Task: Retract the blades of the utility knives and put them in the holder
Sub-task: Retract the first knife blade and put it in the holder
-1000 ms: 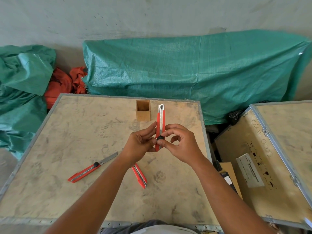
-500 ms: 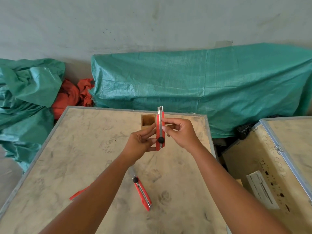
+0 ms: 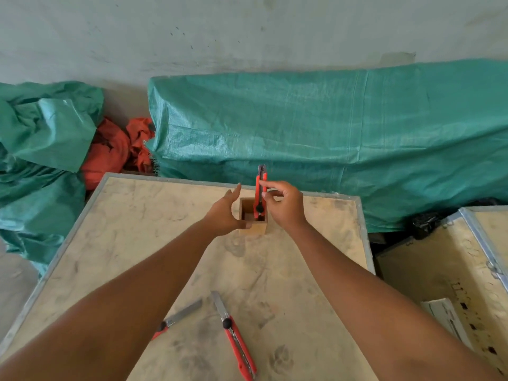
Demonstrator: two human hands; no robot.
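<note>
Having carried the retracted knife point(image 3: 260, 192) from mid-air down into the holder point(image 3: 253, 215), your right hand point(image 3: 284, 206) keeps its grip clamped on it, your left hand point(image 3: 224, 213) opens beside the holder, and two bladed knives wait nearer you.

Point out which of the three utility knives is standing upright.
The red utility knife pinched by the right hand, its lower end inside the wooden holder. The other two lie flat on the crate top.
</note>
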